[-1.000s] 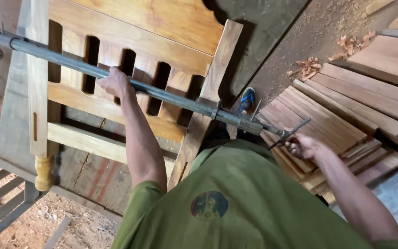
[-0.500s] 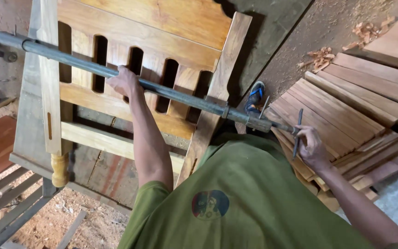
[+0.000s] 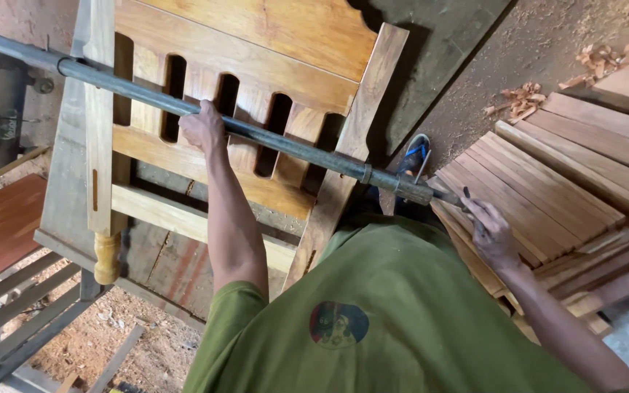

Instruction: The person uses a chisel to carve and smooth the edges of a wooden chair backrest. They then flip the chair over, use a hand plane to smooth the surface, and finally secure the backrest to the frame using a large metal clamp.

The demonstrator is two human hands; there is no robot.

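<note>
A long grey metal pipe clamp (image 3: 285,142) lies across a wooden slatted furniture frame (image 3: 256,87) with a turned leg at the lower left. My left hand (image 3: 202,129) grips the pipe near its middle, over the slats. My right hand (image 3: 491,231) holds the thin crank handle (image 3: 469,200) at the pipe's right end, beside the frame's angled side post (image 3: 354,138). My green shirt fills the lower middle of the view.
A stack of flat wooden boards (image 3: 547,196) lies on the right. Sawdust and wood shavings (image 3: 522,98) cover the floor. A blue sandal (image 3: 414,156) shows beside the post. Reddish planks and slats (image 3: 1,233) lie at the lower left, with a dark machine at the far left.
My right hand has turned the crank handle from upright down toward the pipe's end. The left hand keeps its grip on the pipe. The view has shifted slightly.
</note>
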